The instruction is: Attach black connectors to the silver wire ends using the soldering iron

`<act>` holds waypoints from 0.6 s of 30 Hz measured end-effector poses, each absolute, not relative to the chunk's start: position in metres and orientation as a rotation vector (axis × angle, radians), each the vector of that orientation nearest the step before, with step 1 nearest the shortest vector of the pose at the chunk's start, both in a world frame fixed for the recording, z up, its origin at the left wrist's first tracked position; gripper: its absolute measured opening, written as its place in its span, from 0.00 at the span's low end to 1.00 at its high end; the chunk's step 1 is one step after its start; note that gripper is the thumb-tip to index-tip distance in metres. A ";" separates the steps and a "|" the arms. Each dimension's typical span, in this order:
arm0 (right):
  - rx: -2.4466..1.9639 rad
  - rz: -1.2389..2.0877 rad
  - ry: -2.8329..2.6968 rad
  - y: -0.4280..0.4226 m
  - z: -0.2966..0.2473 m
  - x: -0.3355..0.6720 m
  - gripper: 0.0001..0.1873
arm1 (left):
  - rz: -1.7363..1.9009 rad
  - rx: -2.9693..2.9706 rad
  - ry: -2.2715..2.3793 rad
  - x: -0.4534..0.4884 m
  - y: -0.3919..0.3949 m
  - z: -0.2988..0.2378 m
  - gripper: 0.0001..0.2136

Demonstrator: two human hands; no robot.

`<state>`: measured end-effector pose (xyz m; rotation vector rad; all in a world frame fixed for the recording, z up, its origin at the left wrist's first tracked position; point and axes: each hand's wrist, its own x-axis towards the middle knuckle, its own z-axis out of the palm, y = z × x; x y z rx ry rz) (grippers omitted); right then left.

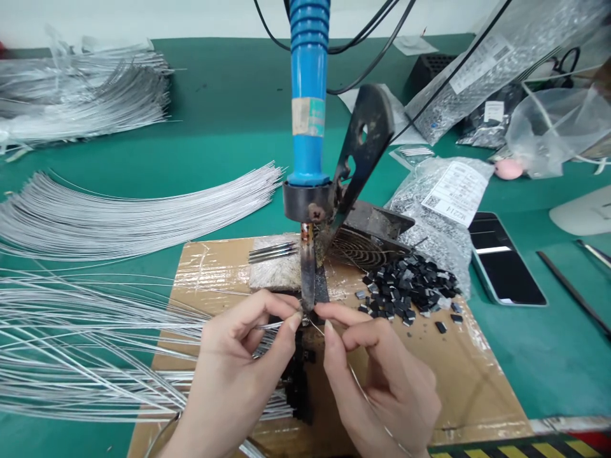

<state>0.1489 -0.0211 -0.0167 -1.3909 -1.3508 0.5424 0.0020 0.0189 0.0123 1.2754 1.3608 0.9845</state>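
A blue-handled soldering iron (309, 83) is clamped upright in a black metal stand (365, 146), its tip (308, 280) pointing down. Just left of the tip, my left hand (243, 362) pinches a thin white wire (271, 326) between thumb and fingers. What sits at the wire's end is mostly hidden by the fingertips. My right hand (382, 375) is closed on a strand of solder wire (357, 380), whose end reaches to the tip. Beneath my hands lie white wires with small black pieces (298, 391) at their ends, on a cardboard sheet (468, 381).
Bundles of white wires (143, 213) lie on the green table at left. A heap of small black parts (410, 286) is on the cardboard at right, beside a bubble-wrap bag (439, 210) and a phone (508, 261). Black tweezers (573, 292) lie far right.
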 end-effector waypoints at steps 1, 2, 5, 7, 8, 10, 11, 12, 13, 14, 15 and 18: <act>-1.393 0.541 -1.352 -0.021 -0.017 0.149 0.12 | 0.988 1.272 1.352 0.002 0.019 0.012 0.07; -1.395 0.541 -1.351 -0.021 -0.016 0.148 0.11 | 0.988 1.271 1.349 0.001 0.018 0.012 0.08; -1.373 0.556 -1.329 -0.021 -0.016 0.147 0.12 | 0.975 1.287 1.356 -0.001 0.016 0.011 0.08; -1.360 0.572 -1.316 -0.021 -0.016 0.147 0.12 | 0.966 1.295 1.365 -0.001 0.015 0.011 0.08; -1.366 0.576 -1.315 -0.021 -0.016 0.147 0.12 | 0.966 1.291 1.372 -0.001 0.014 0.011 0.07; -1.391 0.583 -1.318 -0.021 -0.016 0.148 0.12 | 0.972 1.282 1.381 -0.001 0.014 0.010 0.07; -1.403 0.583 -1.316 -0.021 -0.016 0.148 0.12 | 0.974 1.278 1.383 0.000 0.014 0.010 0.07; -1.408 0.584 -1.314 -0.022 -0.016 0.148 0.12 | 0.974 1.274 1.386 0.000 0.014 0.010 0.07; -1.405 0.588 -1.311 -0.022 -0.016 0.148 0.12 | 0.972 1.271 1.386 0.000 0.015 0.009 0.06; -1.395 0.589 -1.309 -0.022 -0.016 0.148 0.12 | 0.968 1.270 1.385 0.001 0.015 0.009 0.06; -1.382 0.585 -1.309 -0.022 -0.016 0.147 0.12 | 0.967 1.272 1.388 0.001 0.016 0.009 0.06; -1.342 0.561 -1.318 -0.021 -0.017 0.147 0.12 | 0.960 1.289 1.400 -0.001 0.015 0.009 0.06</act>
